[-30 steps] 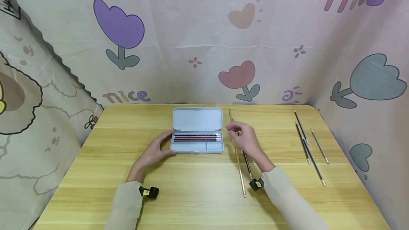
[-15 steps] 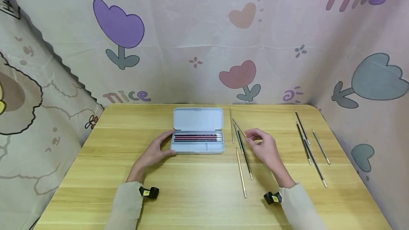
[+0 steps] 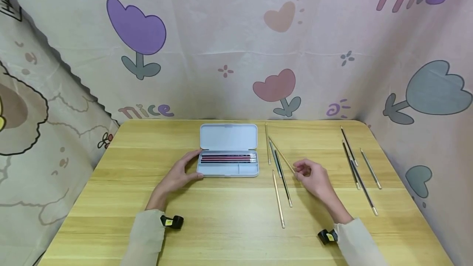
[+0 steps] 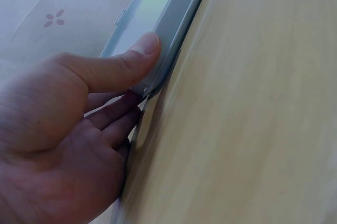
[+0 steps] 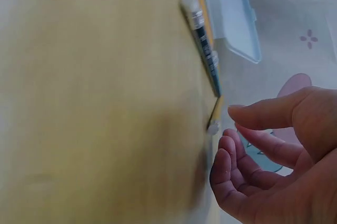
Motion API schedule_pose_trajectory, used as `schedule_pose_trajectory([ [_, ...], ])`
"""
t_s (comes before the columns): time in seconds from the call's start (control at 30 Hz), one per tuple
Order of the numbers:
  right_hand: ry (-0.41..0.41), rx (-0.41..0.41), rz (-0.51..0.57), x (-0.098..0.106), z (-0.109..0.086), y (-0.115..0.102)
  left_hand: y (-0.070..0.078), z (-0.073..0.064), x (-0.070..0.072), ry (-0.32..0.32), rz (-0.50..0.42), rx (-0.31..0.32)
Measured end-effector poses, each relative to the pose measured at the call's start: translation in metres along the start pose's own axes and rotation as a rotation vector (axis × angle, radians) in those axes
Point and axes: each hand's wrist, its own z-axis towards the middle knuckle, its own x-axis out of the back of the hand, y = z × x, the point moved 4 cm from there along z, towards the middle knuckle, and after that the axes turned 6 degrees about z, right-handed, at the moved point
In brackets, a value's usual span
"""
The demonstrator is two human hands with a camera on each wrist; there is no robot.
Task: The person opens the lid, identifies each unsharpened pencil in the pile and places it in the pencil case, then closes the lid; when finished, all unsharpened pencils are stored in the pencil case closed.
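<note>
A pale blue pencil case (image 3: 221, 170) lies with its lid raised, several dark and red pencils (image 3: 227, 159) lined up inside. My left hand (image 3: 180, 175) holds its left end, thumb at the front edge and fingers at the back corner; the left wrist view shows the thumb (image 4: 142, 50) against the case wall. Just off the eraser end of a yellow pencil (image 3: 281, 154) is my right hand (image 3: 312, 177). In the right wrist view a gap shows between thumb and fingers, with the yellow pencil (image 5: 217, 113) apart from them.
Beside the yellow pencil lie a black pencil (image 3: 283, 180), a grey-blue one (image 3: 275, 158) and two more light wooden pencils, one at the back (image 3: 268, 145) and one nearer (image 3: 278, 200). Several dark and grey pencils (image 3: 363, 190) lie farther right. A printed cloth hangs behind the table.
My right hand has drawn back rightward and toward me from beside the case. The yellow pencil it pinched now lies slanted on the table, let go. The left hand has stayed put.
</note>
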Motion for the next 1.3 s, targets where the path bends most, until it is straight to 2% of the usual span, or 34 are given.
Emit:
schedule_pose_trajectory([
  [0.2, -0.018, -0.035, -0.056, -0.0019, -0.0008, 0.0046, -0.0015, 0.0005, 0.0016, 0.006, 0.013, -0.01],
  [0.43, -0.004, -0.011, -0.114, -0.0022, 0.0012, 0.0003, -0.0021, 0.0006, 0.0027, 0.005, 0.009, 0.002],
  [0.73, 0.012, -0.008, -0.181, -0.0026, -0.0015, -0.0021, -0.0006, 0.0017, 0.0026, 0.008, 0.005, -0.028],
  [1.0, 0.013, -0.05, -0.15, 0.0005, -0.0032, 0.0002, -0.001, 0.0011, -0.0001, 0.004, -0.003, -0.025],
  [1.3, 0.041, -0.049, -0.084, 0.0033, -0.0059, 0.0026, -0.0016, 0.0013, 0.0004, 0.003, -0.007, -0.027],
])
